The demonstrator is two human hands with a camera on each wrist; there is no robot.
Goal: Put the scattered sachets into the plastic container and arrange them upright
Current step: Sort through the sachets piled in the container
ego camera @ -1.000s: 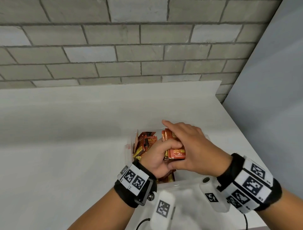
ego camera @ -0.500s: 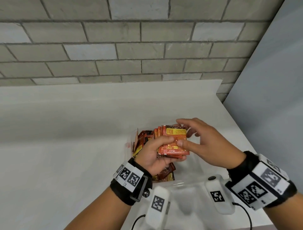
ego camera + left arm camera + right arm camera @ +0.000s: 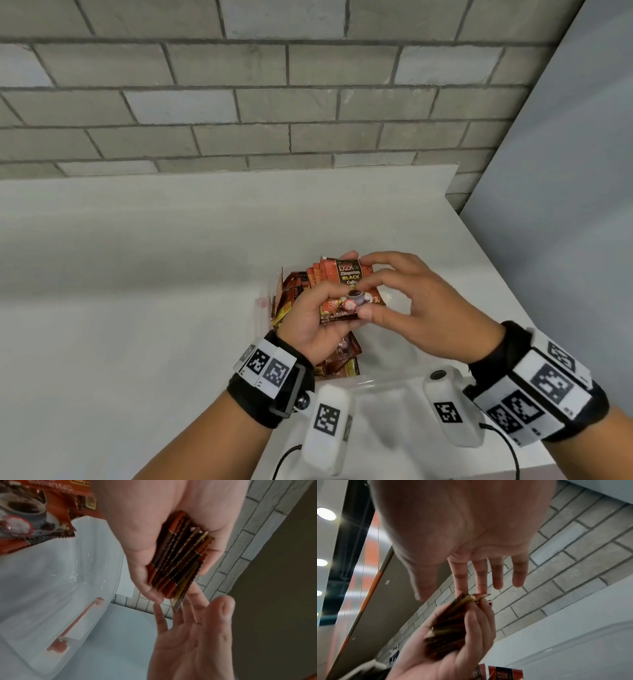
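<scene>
My left hand [image 3: 342, 277] grips a stack of orange-brown coffee sachets [image 3: 347, 301] just above the clear plastic container [image 3: 262, 310]. The front of the top sachet faces up. The left wrist view shows the stack [image 3: 178, 561] edge-on in the palm. My right hand [image 3: 364, 298] is beside the stack on the right, its straight fingers [image 3: 460, 582] touching the stack's end [image 3: 450, 626]. More sachets [image 3: 291, 294] stand against the container's left wall, and others [image 3: 339, 359] lie near its front, partly hidden by my left wrist.
The container sits on a white table [image 3: 137, 308] near the table's right edge, and its right half shows bare bottom [image 3: 394, 342]. A brick wall [image 3: 308, 102] runs behind. A red latch [image 3: 75, 623] sits on the container's side.
Both hands have lifted the stack a little higher above the container. My right hand has come off the top of the stack to its right side. The printed front now faces up.
</scene>
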